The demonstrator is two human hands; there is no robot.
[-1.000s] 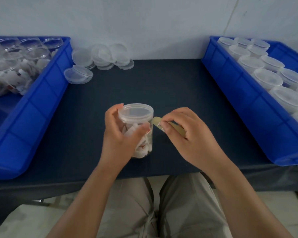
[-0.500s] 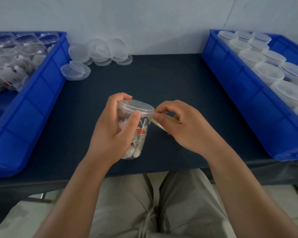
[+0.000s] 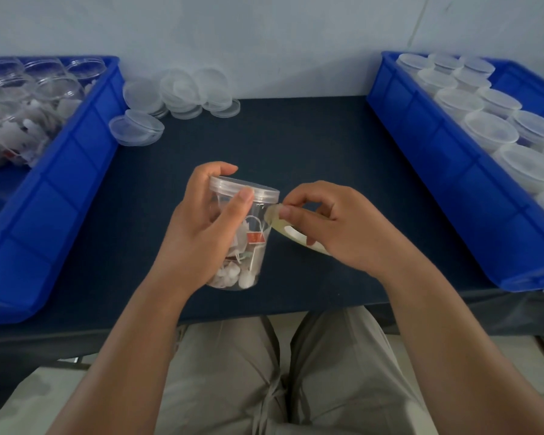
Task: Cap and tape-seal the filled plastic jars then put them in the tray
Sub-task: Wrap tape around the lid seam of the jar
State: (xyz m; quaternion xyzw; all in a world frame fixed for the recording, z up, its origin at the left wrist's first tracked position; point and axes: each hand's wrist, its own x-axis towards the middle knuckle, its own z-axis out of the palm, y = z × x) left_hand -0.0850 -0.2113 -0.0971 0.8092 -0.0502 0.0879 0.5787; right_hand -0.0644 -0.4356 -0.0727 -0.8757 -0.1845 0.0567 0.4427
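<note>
Fingers (image 3: 285, 211) of the right hand (image 3: 343, 229): thumb and forefinger pinched on the free end of a yellowish translucent tape strip (image 3: 272, 216), its roll (image 3: 299, 238) tucked under the same palm; the left hand (image 3: 198, 230) is curled round a clear filled plastic jar (image 3: 255, 246), thumb up at its translucent round cap (image 3: 245, 188). Jar: over the middle of the dark blue surface (image 3: 296, 136), tilted, cap end up; the tape end lies at its right side just under the cap rim, touching or barely off, I cannot tell, so the seam looks like the right hand's to reach. Edges: the surface's front edge near the jar's base, and the blue plastic tray of capped jars (image 3: 427, 171) well apart to the right.
</note>
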